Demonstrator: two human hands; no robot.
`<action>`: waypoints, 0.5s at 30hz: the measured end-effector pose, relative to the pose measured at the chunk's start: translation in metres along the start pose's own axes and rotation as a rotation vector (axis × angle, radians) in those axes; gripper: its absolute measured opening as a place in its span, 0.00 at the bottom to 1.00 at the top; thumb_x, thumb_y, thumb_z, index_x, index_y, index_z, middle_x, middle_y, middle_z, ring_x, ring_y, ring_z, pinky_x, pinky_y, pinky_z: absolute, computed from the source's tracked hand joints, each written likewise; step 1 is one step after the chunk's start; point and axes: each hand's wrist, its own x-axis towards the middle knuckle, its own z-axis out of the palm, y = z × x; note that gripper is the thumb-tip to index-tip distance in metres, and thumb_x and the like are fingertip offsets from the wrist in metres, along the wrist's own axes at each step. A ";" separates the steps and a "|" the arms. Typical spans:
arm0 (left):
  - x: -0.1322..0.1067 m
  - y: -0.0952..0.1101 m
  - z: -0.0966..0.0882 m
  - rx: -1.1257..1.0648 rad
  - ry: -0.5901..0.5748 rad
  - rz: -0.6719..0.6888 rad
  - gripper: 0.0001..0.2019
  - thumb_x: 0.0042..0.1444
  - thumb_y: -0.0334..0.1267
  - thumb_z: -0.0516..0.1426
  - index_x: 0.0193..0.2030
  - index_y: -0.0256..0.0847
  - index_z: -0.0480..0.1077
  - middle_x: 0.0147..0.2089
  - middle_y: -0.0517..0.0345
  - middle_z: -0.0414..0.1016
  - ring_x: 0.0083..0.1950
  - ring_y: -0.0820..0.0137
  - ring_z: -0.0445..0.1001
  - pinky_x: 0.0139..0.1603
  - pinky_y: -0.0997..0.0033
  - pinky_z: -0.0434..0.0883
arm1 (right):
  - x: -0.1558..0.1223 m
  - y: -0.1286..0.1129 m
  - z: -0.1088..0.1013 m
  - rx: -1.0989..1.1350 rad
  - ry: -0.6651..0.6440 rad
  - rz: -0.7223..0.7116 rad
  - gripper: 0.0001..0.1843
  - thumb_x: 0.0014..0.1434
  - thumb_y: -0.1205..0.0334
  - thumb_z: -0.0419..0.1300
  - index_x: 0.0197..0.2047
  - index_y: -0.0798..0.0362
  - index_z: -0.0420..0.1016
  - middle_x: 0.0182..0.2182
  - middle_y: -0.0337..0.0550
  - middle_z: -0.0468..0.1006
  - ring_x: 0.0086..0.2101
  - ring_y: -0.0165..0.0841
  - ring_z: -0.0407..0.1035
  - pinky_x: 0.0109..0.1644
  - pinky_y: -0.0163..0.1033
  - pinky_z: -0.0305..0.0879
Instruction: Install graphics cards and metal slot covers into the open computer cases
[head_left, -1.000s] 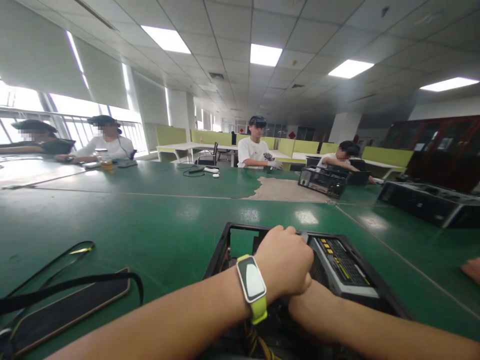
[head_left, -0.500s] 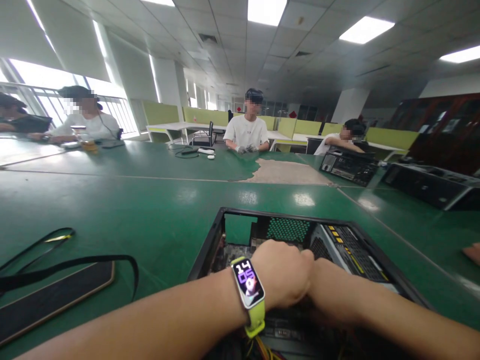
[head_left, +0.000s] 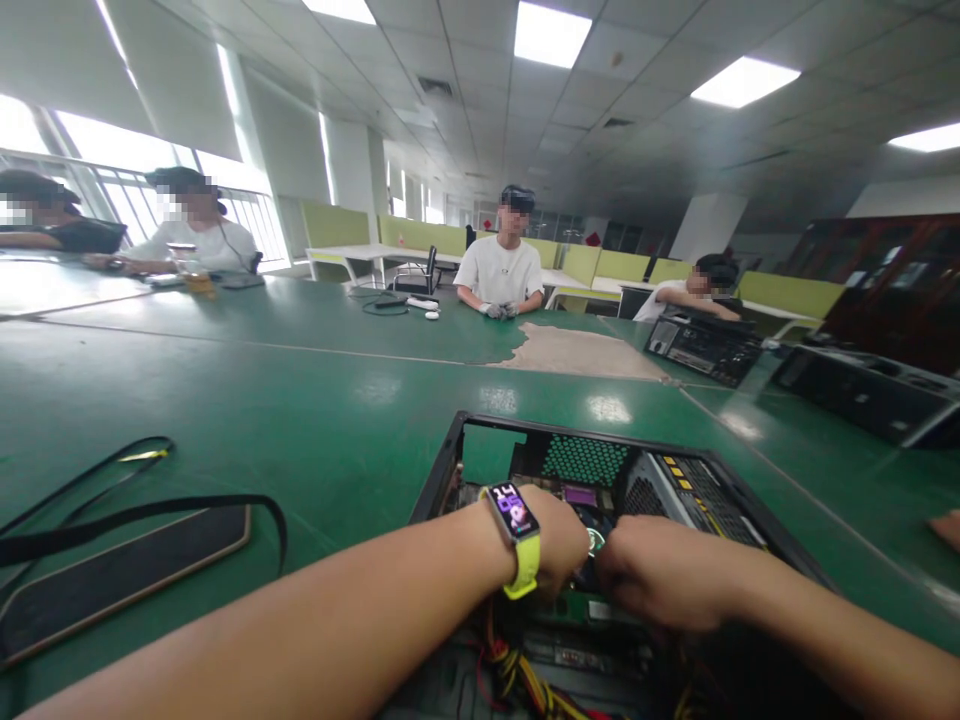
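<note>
Both my hands, left [head_left: 559, 545] and right [head_left: 649, 580], curl inside the case [head_left: 450, 465] on the fragile board [head_left: 581, 497]; grip unclear, so I'd hold its edges.

Both hands are deep in the open case [head_left: 450, 470], wires [head_left: 517, 670] crowding below, bare table [head_left: 315, 430] to the left.

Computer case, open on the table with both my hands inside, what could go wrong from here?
Both the left hand and right hand sit deep in the computer case, so its metal edges could scrape a wrist. The loose cables near your arms might snag. The watch could knock the board.
</note>
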 end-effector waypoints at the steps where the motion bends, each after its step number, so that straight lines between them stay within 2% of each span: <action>1: -0.001 -0.002 -0.006 -0.025 -0.062 0.029 0.11 0.27 0.26 0.68 0.15 0.42 0.71 0.20 0.56 0.74 0.24 0.64 0.72 0.24 0.70 0.65 | 0.000 -0.001 -0.001 0.014 0.013 0.017 0.10 0.45 0.66 0.51 0.24 0.52 0.74 0.20 0.39 0.72 0.22 0.28 0.61 0.25 0.34 0.47; 3: -0.004 -0.006 -0.020 -0.049 -0.136 0.086 0.06 0.39 0.28 0.63 0.22 0.44 0.75 0.23 0.59 0.75 0.25 0.68 0.71 0.24 0.73 0.63 | 0.001 -0.002 -0.002 0.051 0.075 0.086 0.12 0.49 0.64 0.50 0.20 0.53 0.72 0.16 0.37 0.67 0.19 0.26 0.53 0.24 0.34 0.46; 6: -0.007 -0.010 -0.030 -0.062 0.074 0.005 0.05 0.46 0.34 0.58 0.27 0.44 0.76 0.25 0.56 0.75 0.26 0.67 0.71 0.23 0.72 0.62 | 0.006 -0.003 -0.004 0.088 0.196 0.225 0.18 0.54 0.58 0.49 0.17 0.54 0.67 0.14 0.36 0.60 0.18 0.25 0.47 0.23 0.35 0.44; 8: -0.007 -0.011 -0.029 0.020 0.131 -0.063 0.05 0.45 0.37 0.58 0.27 0.42 0.76 0.26 0.52 0.75 0.26 0.63 0.72 0.24 0.70 0.63 | 0.007 -0.003 -0.005 0.146 0.209 0.256 0.12 0.50 0.59 0.53 0.20 0.54 0.68 0.15 0.34 0.60 0.19 0.25 0.50 0.23 0.34 0.45; 10: -0.006 -0.012 -0.023 0.090 0.068 -0.081 0.04 0.42 0.37 0.61 0.27 0.41 0.76 0.27 0.48 0.76 0.27 0.61 0.73 0.26 0.68 0.65 | 0.007 -0.004 -0.006 0.256 0.150 0.221 0.03 0.44 0.64 0.57 0.26 0.53 0.70 0.18 0.33 0.63 0.21 0.25 0.55 0.23 0.32 0.47; 12: -0.005 -0.012 -0.018 0.125 0.030 -0.093 0.07 0.37 0.39 0.65 0.26 0.41 0.76 0.28 0.47 0.76 0.28 0.60 0.73 0.28 0.67 0.66 | 0.004 -0.006 -0.006 0.347 0.103 0.170 0.12 0.39 0.69 0.57 0.31 0.52 0.70 0.22 0.32 0.65 0.23 0.25 0.57 0.23 0.30 0.49; 15: -0.004 -0.014 -0.014 0.037 0.057 -0.053 0.13 0.29 0.40 0.70 0.26 0.44 0.77 0.25 0.54 0.75 0.26 0.64 0.71 0.27 0.70 0.64 | 0.002 -0.007 -0.004 0.414 0.117 0.111 0.19 0.38 0.71 0.56 0.37 0.52 0.68 0.26 0.32 0.65 0.25 0.25 0.57 0.24 0.30 0.51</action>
